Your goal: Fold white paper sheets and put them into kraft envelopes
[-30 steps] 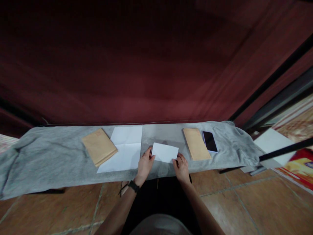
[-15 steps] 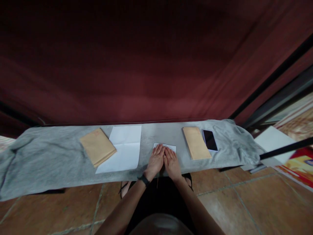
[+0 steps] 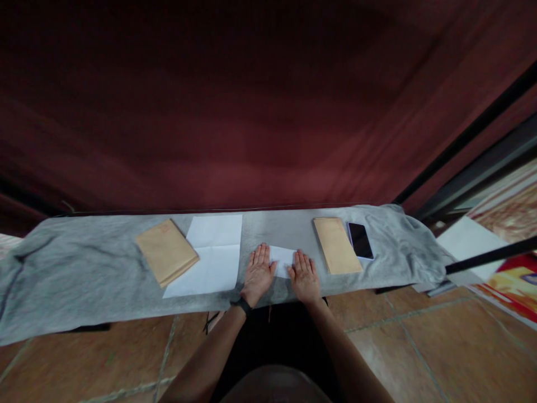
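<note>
A small folded white paper (image 3: 282, 258) lies on the grey cloth (image 3: 84, 274) covering a long narrow table. My left hand (image 3: 257, 273) lies flat, fingers stretched out, on the paper's left end. My right hand (image 3: 305, 275) lies flat on its right end in the same way. Only the middle strip of the paper shows between the two hands. Neither hand grips anything.
An unfolded white sheet (image 3: 212, 254) and a tan envelope stack (image 3: 166, 250) lie to the left. A second tan envelope stack (image 3: 336, 244) and a dark phone (image 3: 359, 240) lie to the right. A dark red curtain hangs behind; tiled floor lies below.
A second ago both hands held the folded paper by its edges. They then came together on top of it and have now slid apart toward its two ends.
</note>
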The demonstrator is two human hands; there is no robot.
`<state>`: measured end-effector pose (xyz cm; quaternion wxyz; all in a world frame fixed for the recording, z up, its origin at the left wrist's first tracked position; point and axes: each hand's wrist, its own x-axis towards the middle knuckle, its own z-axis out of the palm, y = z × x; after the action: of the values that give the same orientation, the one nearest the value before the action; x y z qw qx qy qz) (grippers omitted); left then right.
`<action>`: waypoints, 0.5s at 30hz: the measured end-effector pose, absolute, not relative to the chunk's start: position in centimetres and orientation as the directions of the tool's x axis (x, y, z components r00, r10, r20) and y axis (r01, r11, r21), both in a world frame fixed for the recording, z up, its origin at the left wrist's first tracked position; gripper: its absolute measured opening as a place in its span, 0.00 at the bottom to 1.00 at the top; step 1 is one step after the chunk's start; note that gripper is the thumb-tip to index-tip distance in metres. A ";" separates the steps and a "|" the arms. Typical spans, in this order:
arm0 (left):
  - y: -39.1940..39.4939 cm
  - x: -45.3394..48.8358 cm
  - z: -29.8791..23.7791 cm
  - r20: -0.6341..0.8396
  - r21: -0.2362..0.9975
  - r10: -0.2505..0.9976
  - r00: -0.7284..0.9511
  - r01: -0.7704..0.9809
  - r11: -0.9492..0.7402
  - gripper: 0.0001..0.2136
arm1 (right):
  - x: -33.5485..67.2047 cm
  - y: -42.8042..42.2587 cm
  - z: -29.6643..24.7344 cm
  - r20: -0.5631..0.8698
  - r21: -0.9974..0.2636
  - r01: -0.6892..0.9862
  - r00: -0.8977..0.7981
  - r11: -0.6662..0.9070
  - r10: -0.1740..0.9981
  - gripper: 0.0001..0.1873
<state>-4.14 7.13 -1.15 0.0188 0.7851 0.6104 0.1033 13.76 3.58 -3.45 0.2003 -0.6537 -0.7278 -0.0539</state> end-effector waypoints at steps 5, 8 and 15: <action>6.8 -4.5 -1.3 0.167 0.176 0.965 0.202 0.957 -0.230 0.29 | 14.5 3.2 -3.6 0.387 -0.190 0.973 -0.045 0.128 0.921 0.30; 6.6 -4.7 -1.3 0.182 0.193 0.966 0.185 0.957 -0.219 0.28 | 14.9 2.9 -3.6 0.374 -0.181 0.977 -0.038 0.113 0.927 0.29; 6.0 -5.5 -1.6 0.245 0.220 0.961 0.124 0.959 -0.180 0.27 | 15.7 2.1 -3.8 0.366 -0.205 0.977 0.013 0.067 0.931 0.28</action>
<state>-5.51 5.95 -1.62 0.0041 0.7498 0.6402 0.1672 15.72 2.11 -3.80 0.2073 -0.6808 -0.7003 -0.0555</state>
